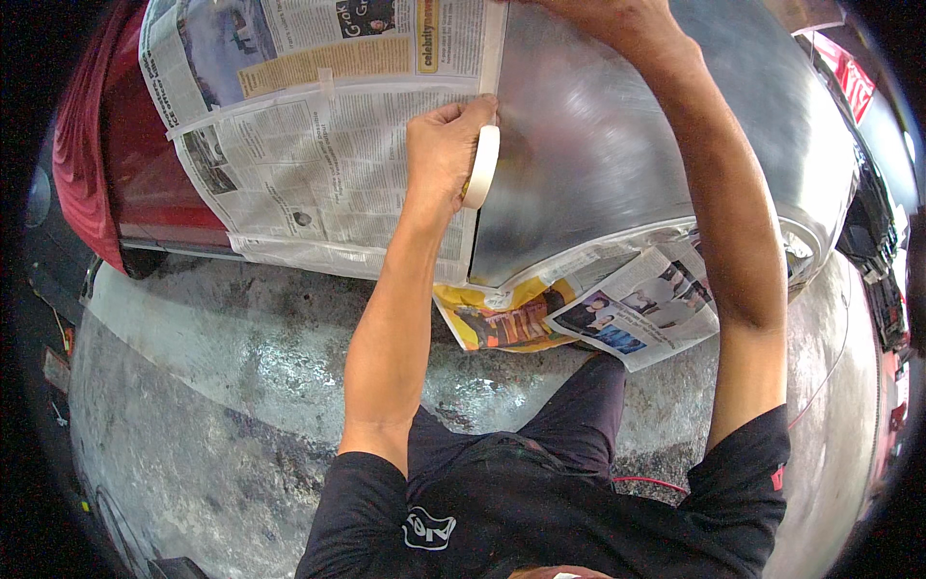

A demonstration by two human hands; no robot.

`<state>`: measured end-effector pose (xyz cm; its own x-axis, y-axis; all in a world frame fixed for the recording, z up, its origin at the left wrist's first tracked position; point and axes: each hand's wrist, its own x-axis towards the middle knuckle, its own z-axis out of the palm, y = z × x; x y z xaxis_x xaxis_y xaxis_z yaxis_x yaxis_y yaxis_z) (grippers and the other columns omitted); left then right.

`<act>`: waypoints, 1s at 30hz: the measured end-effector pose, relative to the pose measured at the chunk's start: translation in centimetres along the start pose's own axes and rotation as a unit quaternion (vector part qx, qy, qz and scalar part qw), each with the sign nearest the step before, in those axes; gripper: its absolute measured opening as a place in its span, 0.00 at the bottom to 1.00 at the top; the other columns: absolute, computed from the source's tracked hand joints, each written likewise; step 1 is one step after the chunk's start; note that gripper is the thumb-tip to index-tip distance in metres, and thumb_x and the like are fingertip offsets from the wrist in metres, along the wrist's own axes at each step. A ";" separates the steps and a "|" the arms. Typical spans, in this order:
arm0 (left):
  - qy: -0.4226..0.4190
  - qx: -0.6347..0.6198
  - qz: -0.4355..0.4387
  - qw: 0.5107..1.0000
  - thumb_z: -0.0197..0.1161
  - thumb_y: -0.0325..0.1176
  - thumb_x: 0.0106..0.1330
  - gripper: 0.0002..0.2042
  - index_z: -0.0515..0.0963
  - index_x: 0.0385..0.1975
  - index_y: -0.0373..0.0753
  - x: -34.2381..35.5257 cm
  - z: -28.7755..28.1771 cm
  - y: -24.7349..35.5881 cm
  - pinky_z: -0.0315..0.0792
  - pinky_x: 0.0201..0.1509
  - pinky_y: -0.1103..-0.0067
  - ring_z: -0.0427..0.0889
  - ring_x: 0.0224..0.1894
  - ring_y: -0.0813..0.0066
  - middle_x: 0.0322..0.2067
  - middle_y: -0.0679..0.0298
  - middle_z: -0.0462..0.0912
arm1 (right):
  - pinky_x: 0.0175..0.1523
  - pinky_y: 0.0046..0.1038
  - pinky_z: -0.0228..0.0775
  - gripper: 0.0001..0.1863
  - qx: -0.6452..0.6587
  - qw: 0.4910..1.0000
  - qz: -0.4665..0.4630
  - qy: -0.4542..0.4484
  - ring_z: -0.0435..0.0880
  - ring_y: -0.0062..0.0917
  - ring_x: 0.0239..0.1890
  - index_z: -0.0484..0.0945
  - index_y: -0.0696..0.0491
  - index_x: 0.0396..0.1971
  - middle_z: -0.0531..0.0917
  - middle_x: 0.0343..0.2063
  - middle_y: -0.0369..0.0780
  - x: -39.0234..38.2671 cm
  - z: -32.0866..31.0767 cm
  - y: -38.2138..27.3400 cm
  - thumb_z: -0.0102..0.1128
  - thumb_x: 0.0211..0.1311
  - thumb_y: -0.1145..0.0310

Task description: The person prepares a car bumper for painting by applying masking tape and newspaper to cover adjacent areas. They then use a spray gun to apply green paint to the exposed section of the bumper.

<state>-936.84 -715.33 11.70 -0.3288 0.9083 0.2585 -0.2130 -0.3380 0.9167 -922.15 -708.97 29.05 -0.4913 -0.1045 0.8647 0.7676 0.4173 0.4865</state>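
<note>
At the frame's upper center, a person's left hand (444, 150) is gripping a roll of tape (485, 166) beside the newspaper (318, 183) that is covering part of a car (579, 198). The right hand (622, 21) is showing at the top edge, its grip impossible to tell. The roll is looking light and firm, probably suiting a hold around its rim; the thin paper is seeming easily torn.

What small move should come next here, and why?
Probably press the tape strip flat with the left hand: its fingertips are at the edge of the newspaper, where the strip runs, and the same hand holds the tape roll.
</note>
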 end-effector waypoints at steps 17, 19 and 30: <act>-0.002 0.033 0.000 0.999 0.73 0.43 0.64 0.15 0.83 0.31 0.35 0.5 -0.4 -0.2 0.71 0.16 0.82 0.78 0.15 0.79 0.19 0.65 0.81 | 0.78 0.65 0.34 0.63 0.021 0.995 -0.015 -0.100 0.34 0.49 0.79 0.58 0.44 0.72 0.48 0.76 0.46 -5.0 0.2 -3.7 0.85 0.33 0.42; -0.033 0.031 -0.018 0.999 0.70 0.43 0.67 0.15 0.82 0.35 0.34 0.7 -0.7 -0.1 0.73 0.19 0.81 0.80 0.16 0.77 0.21 0.62 0.82 | 0.78 0.64 0.34 0.64 0.034 0.991 -0.009 -0.126 0.33 0.49 0.79 0.58 0.44 0.72 0.47 0.76 0.46 -5.4 -0.3 -4.4 0.85 0.33 0.42; -0.100 -0.047 -0.104 0.988 0.54 0.45 0.79 0.18 0.66 0.53 0.35 -12.6 -6.0 -12.0 0.73 0.19 0.79 0.80 0.16 0.72 0.21 0.54 0.81 | 0.80 0.61 0.32 0.66 -0.096 0.994 -0.049 -0.021 0.34 0.48 0.79 0.57 0.40 0.75 0.46 0.77 0.47 -6.4 1.7 -3.6 0.86 0.31 0.43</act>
<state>-935.65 -724.19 -4.36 -0.0817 0.9881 0.1304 -0.3449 -0.1508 0.9264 -922.51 -708.25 21.57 -0.5807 -0.0966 0.8083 0.7781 0.2263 0.5860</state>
